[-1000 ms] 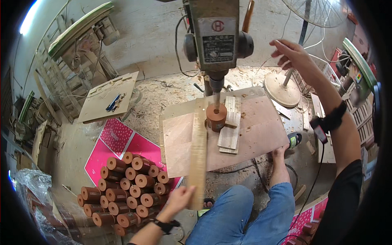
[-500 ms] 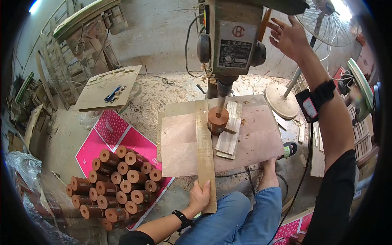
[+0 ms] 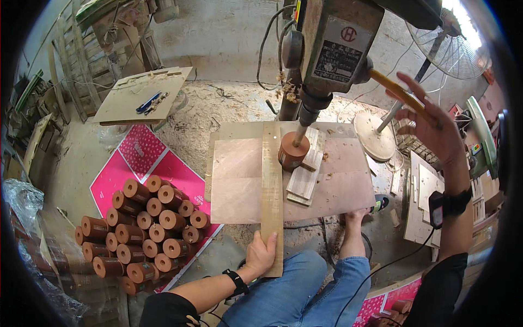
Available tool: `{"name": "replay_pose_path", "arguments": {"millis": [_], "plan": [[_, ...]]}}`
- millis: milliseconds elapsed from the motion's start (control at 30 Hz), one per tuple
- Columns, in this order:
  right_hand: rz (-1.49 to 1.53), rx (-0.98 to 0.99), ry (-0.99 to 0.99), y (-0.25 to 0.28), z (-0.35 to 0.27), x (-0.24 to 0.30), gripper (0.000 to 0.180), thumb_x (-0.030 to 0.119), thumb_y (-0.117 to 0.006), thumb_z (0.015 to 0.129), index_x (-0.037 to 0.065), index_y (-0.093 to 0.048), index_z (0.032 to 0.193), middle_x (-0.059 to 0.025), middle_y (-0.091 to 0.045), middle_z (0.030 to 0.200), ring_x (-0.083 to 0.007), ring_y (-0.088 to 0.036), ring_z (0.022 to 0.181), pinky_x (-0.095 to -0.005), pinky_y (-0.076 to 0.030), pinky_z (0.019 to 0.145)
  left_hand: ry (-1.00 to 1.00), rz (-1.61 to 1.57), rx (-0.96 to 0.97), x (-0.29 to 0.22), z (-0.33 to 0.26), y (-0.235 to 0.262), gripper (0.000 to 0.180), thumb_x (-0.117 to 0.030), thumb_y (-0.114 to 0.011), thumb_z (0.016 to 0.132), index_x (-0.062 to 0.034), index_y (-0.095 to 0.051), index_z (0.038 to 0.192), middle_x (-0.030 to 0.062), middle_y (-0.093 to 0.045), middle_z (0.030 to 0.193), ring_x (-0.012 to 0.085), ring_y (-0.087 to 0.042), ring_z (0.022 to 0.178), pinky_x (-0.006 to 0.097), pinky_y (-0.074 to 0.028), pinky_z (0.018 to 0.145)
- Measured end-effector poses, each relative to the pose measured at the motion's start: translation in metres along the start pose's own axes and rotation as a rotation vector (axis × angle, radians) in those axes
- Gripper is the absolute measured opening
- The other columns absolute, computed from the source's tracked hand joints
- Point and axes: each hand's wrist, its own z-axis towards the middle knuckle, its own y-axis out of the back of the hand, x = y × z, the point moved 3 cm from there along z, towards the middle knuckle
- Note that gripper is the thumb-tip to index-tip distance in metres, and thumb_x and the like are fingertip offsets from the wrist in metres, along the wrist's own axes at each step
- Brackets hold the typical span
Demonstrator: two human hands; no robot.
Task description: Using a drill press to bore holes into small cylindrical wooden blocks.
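Note:
My left hand grips the near end of a long wooden strip, which lies across the board under the drill press. A brown cylinder stands upright against the strip's right side, and the drill bit reaches down into its top. Light wooden slats lie stacked beside the cylinder. To the right of the drill press, my right hand is at the yellow lever. The lever lies across its palm, and the fingers are spread, slightly blurred, not wrapped round it.
At the left, several brown cylinders with centre holes are piled on a pink sheet. A small table behind them holds a blue cutter. A standing fan is at the back right. Shavings litter the floor.
My right hand has come down and the yellow lever has swung down and right with it. The drill bit has lowered into the cylinder. My left hand keeps its grip on the strip.

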Motion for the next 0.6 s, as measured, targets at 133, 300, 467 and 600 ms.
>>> {"name": "replay_pose_path", "arguments": {"millis": [133,300,467,600], "plan": [[0.023,0.016,-0.059,-0.003,-0.009,-0.025,0.072,0.048,-0.051,0.098,0.011,-0.026,0.154,-0.0172,-0.051,0.139,-0.0214,-0.062,0.108,-0.0361,-0.052,0.087,0.007,0.043,0.02,-0.001,0.0,0.001,0.052,-0.047,-0.052,0.096,0.0045,-0.053,0.106,0.0331,-0.065,0.091,0.051,-0.063,0.088,0.055,-0.05,0.077],[0.071,0.016,-0.154,0.003,-0.011,-0.043,0.076,0.042,-0.063,0.094,0.009,-0.029,0.153,-0.0192,-0.052,0.137,-0.0227,-0.06,0.104,-0.0379,-0.058,0.082,0.014,0.052,0.005,-0.002,0.0,0.001,0.053,-0.047,-0.051,0.096,0.0044,-0.052,0.106,0.0334,-0.065,0.091,0.0512,-0.063,0.088,0.055,-0.05,0.078],[-0.117,-0.022,-0.271,-0.001,-0.011,-0.059,0.076,0.047,-0.065,0.091,0.009,-0.035,0.15,-0.0177,-0.053,0.135,-0.0202,-0.058,0.105,-0.035,-0.056,0.084,0.013,0.073,0.001,-0.003,0.0,0.002,0.053,-0.047,-0.051,0.096,0.0045,-0.052,0.106,0.0338,-0.065,0.091,0.0516,-0.063,0.088,0.055,-0.05,0.078],[-0.183,-0.026,-0.355,-0.002,-0.006,-0.079,0.069,0.044,-0.067,0.091,0.007,-0.045,0.144,-0.0129,-0.057,0.127,-0.0148,-0.057,0.098,-0.0323,-0.051,0.084,0.02,0.076,0.016,-0.004,0.0,0.002,0.052,-0.047,-0.052,0.096,0.0039,-0.052,0.106,0.0339,-0.064,0.09,0.0521,-0.062,0.088,0.055,-0.049,0.078]]}}
